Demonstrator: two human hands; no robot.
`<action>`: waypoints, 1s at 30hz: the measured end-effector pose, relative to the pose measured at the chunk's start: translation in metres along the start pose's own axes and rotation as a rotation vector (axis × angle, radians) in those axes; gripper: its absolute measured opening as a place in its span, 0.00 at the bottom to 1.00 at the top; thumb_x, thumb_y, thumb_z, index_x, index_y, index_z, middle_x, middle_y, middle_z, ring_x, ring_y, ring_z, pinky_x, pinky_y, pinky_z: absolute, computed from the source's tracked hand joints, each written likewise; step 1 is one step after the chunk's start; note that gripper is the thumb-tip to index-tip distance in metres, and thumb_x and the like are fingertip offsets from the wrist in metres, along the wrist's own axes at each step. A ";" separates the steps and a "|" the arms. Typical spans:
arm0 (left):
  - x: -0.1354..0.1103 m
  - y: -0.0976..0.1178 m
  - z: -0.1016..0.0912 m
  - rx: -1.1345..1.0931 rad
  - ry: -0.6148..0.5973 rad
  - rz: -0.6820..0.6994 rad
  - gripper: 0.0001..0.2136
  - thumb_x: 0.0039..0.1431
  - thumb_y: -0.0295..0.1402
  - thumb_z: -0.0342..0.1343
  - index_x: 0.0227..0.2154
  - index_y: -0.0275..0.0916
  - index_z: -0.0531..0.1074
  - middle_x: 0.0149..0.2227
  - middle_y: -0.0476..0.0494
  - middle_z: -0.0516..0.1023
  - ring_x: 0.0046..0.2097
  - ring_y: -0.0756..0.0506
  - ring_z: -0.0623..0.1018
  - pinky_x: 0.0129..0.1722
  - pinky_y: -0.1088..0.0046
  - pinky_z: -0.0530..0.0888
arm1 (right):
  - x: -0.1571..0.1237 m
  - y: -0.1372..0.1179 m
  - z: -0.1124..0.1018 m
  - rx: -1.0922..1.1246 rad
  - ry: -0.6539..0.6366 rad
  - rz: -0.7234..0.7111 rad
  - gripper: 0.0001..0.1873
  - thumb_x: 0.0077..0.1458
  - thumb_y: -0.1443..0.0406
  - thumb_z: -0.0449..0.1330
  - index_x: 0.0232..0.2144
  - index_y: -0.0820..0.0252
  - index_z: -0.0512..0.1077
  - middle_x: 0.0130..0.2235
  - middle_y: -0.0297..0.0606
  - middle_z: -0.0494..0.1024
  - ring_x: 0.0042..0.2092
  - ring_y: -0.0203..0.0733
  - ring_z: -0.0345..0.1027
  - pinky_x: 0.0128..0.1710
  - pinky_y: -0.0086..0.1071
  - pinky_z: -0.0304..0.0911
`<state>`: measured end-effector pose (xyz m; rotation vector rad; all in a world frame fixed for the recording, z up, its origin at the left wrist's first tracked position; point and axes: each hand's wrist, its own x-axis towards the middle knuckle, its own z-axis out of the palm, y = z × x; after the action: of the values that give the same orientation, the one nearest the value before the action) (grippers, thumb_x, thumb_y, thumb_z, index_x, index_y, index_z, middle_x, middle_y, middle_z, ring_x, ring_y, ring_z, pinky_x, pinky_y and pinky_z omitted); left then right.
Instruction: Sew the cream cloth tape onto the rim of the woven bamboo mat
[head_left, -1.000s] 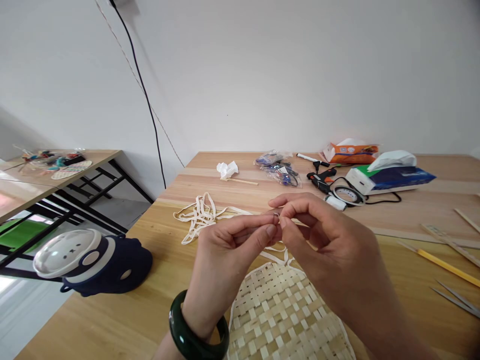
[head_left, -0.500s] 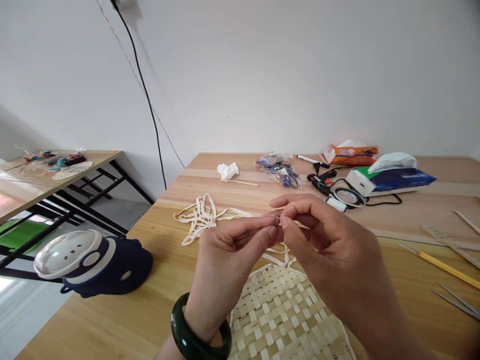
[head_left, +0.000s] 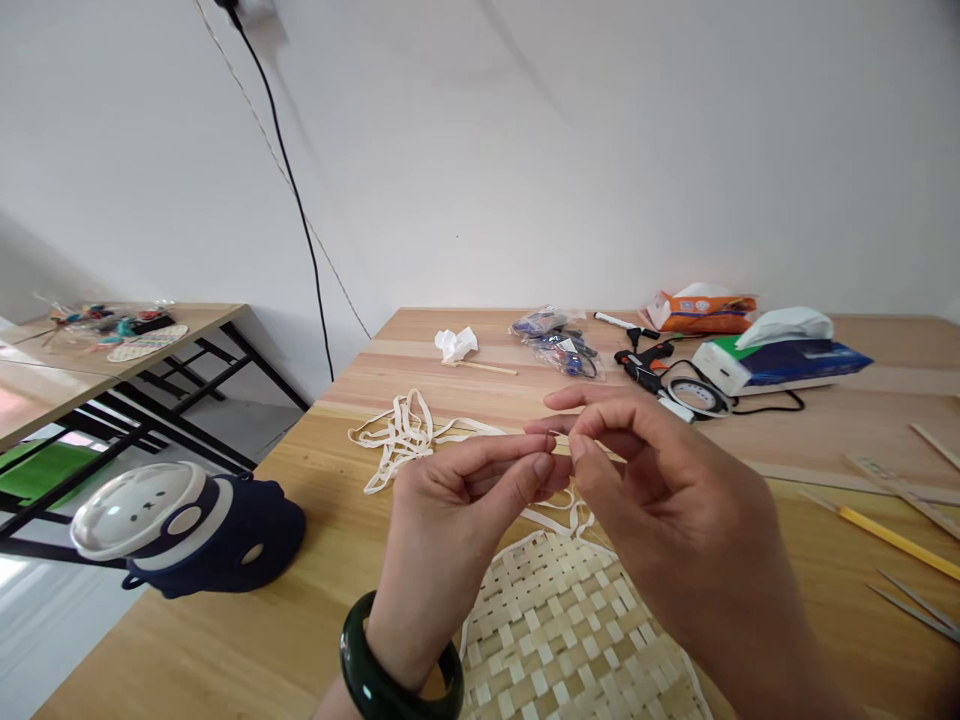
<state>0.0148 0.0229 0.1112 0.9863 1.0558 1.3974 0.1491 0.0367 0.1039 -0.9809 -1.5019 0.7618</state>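
My left hand [head_left: 465, 500], with a dark green bangle [head_left: 375, 665] at the wrist, is closed in a pinch. Between its thumb and forefinger stands the tip of a thin needle [head_left: 548, 437], most of it hidden by the fingers. Just to the right, my right hand [head_left: 667, 490] pinches a fine pale thread [head_left: 559, 433], its end close to the needle; whether it passes through the eye is too small to tell. Under both hands lies a woven bamboo-strip mat [head_left: 559, 625] edged with white tape. A loose heap of white tape [head_left: 401, 430] rests behind my left hand.
At the left front stands a navy bottle [head_left: 217, 535] with a clear lid. Farther back lie a crumpled tissue [head_left: 456, 344], bagged parts [head_left: 559, 343], a glue gun [head_left: 643, 368] and a tissue pack [head_left: 787, 362]. A yellow pencil [head_left: 892, 535] and scissors [head_left: 919, 605] lie right.
My right hand has drawn slightly to the right, widening the gap between the two hands' fingertips. The left hand keeps its pinch almost in place.
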 end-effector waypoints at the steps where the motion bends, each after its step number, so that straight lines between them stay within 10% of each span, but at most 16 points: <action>1: 0.000 0.000 0.000 -0.002 0.001 -0.001 0.04 0.52 0.24 0.66 0.30 0.39 0.83 0.33 0.48 0.85 0.35 0.49 0.85 0.37 0.85 0.80 | 0.001 0.000 0.000 0.004 -0.007 0.000 0.04 0.59 0.66 0.59 0.30 0.57 0.69 0.47 0.38 0.76 0.49 0.39 0.75 0.38 0.23 0.75; 30: -0.001 0.000 0.000 0.053 0.001 0.010 0.03 0.52 0.28 0.67 0.30 0.41 0.83 0.34 0.46 0.86 0.36 0.46 0.85 0.38 0.79 0.82 | 0.001 0.000 0.000 0.003 -0.021 0.010 0.05 0.58 0.66 0.59 0.29 0.57 0.69 0.47 0.38 0.76 0.47 0.39 0.76 0.36 0.24 0.75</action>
<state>0.0147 0.0223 0.1109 1.0308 1.0947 1.3841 0.1494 0.0382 0.1043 -0.9820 -1.5142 0.7833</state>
